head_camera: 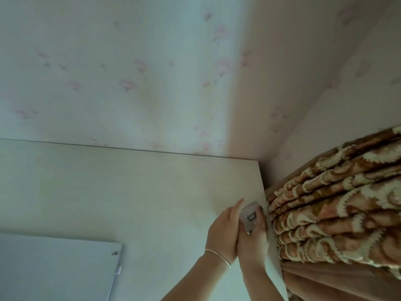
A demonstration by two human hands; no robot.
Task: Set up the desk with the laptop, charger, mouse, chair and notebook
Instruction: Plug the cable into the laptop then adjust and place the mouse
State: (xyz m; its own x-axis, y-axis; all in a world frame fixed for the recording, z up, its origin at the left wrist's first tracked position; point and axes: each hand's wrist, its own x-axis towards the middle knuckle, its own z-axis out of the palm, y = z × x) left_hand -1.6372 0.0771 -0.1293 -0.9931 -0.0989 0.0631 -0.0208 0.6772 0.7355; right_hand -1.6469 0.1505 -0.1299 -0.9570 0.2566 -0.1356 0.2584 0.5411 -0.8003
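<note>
A closed silver laptop (56, 266) lies flat at the near left of the pale desk (130, 192). Near the desk's right edge, both hands hold a small grey block with a dark label, which looks like the charger (249, 218). My left hand (223, 233), with a thin bracelet at the wrist, presses against the charger's left side, one finger stretched forward. My right hand (253, 242) grips it from below and from the right. The charger's lower part is hidden by my fingers. No cable, mouse, chair or notebook is in view.
A wall with pale pink flower wallpaper (152, 72) stands right behind the desk and turns a corner at the right. A thick folded brown and cream patterned blanket (338, 205) lies just beyond the desk's right edge, close to my hands.
</note>
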